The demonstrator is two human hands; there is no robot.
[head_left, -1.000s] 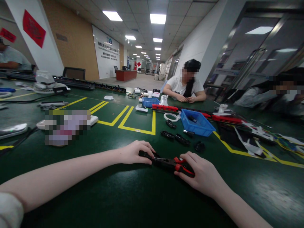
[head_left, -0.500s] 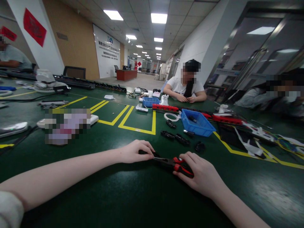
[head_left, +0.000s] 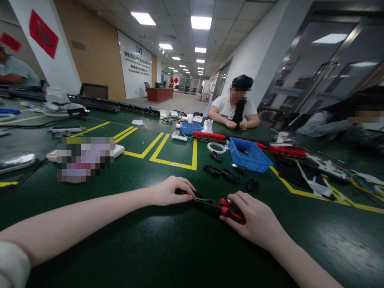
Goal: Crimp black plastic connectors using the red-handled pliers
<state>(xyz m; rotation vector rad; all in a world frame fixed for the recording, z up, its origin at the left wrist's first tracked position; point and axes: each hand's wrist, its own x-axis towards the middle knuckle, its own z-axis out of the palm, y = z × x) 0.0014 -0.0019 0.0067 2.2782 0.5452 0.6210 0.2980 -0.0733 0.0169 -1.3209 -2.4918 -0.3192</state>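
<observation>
Red-handled pliers (head_left: 216, 204) sit clasped in the curled right hand (head_left: 255, 218), the arched left hand (head_left: 172, 192) pinching a black part (head_left: 180, 191).

Pliers (head_left: 216, 204) — metal nose (head_left: 207, 201), plastic-looking handles (head_left: 234, 216); tabletop (head_left: 162, 236) smooth and glossy — blue bin (head_left: 253, 163) in plastic.

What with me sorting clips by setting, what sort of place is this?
Probably a shared office workspace: green table marked in yellow, pliers in the right hand, red desk beyond.
</observation>
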